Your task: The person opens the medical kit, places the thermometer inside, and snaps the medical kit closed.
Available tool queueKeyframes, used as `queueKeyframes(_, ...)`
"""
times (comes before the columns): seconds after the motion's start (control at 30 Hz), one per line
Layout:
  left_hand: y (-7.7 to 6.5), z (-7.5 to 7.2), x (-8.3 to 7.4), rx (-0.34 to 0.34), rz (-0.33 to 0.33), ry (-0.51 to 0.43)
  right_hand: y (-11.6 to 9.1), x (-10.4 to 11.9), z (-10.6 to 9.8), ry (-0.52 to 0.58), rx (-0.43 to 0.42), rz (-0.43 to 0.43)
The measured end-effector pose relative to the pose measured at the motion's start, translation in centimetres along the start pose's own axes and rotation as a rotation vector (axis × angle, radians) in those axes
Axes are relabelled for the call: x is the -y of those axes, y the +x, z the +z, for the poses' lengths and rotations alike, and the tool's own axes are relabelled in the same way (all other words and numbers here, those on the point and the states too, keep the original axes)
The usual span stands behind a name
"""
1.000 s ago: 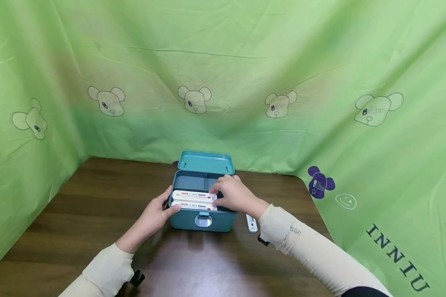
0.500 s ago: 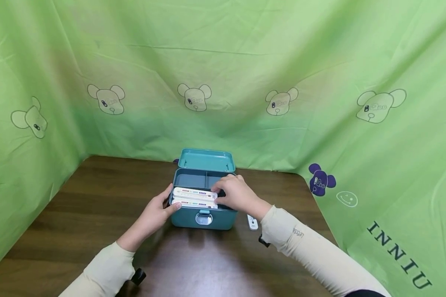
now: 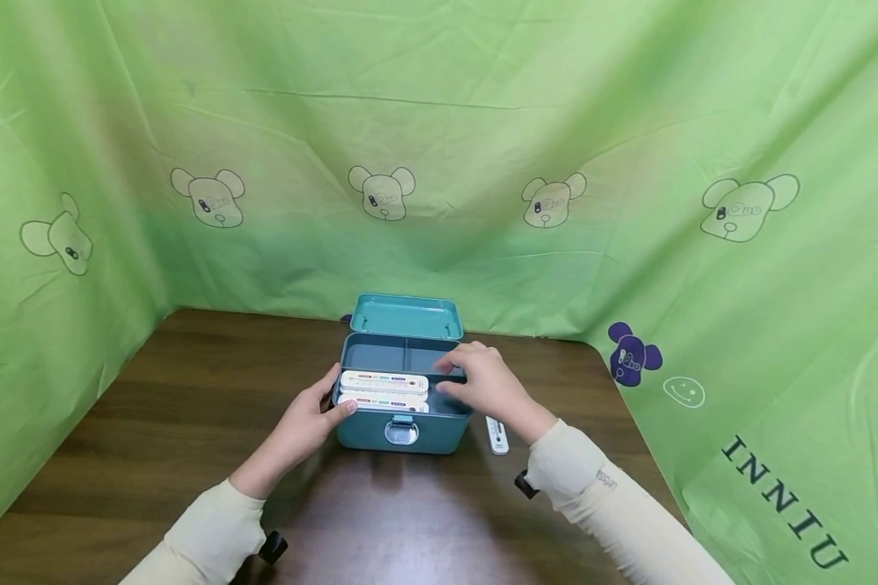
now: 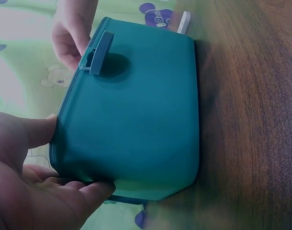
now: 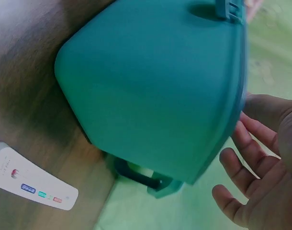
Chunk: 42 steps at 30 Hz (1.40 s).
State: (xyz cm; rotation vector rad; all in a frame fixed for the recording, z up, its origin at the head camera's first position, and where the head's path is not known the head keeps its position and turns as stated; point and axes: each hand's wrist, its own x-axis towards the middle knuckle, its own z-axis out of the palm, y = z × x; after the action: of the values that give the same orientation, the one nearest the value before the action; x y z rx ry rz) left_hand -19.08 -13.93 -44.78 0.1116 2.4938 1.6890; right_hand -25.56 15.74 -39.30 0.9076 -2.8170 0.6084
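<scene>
A teal storage box (image 3: 428,436) stands on the table with its lid (image 3: 407,317) up. My left hand (image 3: 302,422) grips its left front corner, thumb at the front rim and fingers along the side. Inside the front part lie long white thermometers (image 3: 383,380) with coloured marks, one behind another. My right hand (image 3: 488,383) hovers over the right end of the box, thumb and fingers apart, holding nothing. In the right wrist view its fingers are loosely bent beside the rim. Another white thermometer (image 5: 35,179) lies on the table right of the box.
At the back of the box is a grey-blue divided tray (image 3: 375,355). A metal clasp (image 3: 401,431) sits on the box front, and a handle (image 5: 136,173) shows on its side. The brown wooden table (image 3: 212,390) is bounded by a green printed cloth (image 3: 446,260).
My right hand has let go of the rear thermometer's right end and drawn back to the right. The thermometer stays in the box. My left hand keeps its hold.
</scene>
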Motion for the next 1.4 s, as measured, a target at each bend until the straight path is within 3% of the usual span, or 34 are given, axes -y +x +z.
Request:
queueKeyframes(0.2,-0.1,0.0,-0.1,0.005,0.005,-0.015,-2.2,-1.3,-0.9,0.097,-0.107,0.056)
queueKeyframes(0.4,0.0,0.0,0.1,-0.004,0.005,-0.007,-4.0,-2.6,-1.0,0.125,-0.191,0.109)
queueKeyframes(0.73,-0.2,0.5,0.2,-0.002,-0.004,-0.015,-7.7,-4.1,1.1,0.119,-0.247,0.209)
queueKeyframes(1.03,-0.3,0.3,0.3,-0.004,0.0,-0.013,-9.4,-4.6,3.6,0.099,-0.274,0.297)
queueKeyframes(1.4,0.0,0.2,0.4,-0.004,0.004,-0.003,-10.5,-4.7,4.9,0.03,-0.219,0.397)
